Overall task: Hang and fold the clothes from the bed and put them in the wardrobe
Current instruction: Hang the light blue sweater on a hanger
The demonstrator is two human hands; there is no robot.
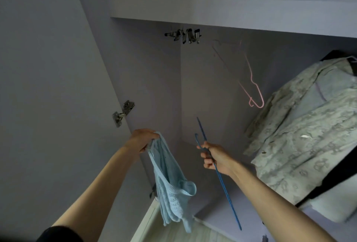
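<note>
Dim, flat, cool light; wardrobe (193, 87) interior shadowed, no glare. Soft focus overall; wide-angle bending at edges.

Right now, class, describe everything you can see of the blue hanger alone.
The blue hanger is thin, wire-like, seemingly coated metal or plastic. It is seen nearly edge-on, so it reads as one long slanted rod, with a small hook-like bend near the upper end. The right hand grips it near that end, in front of the open wardrobe; the lower end hangs free. No garment is on it.
</note>
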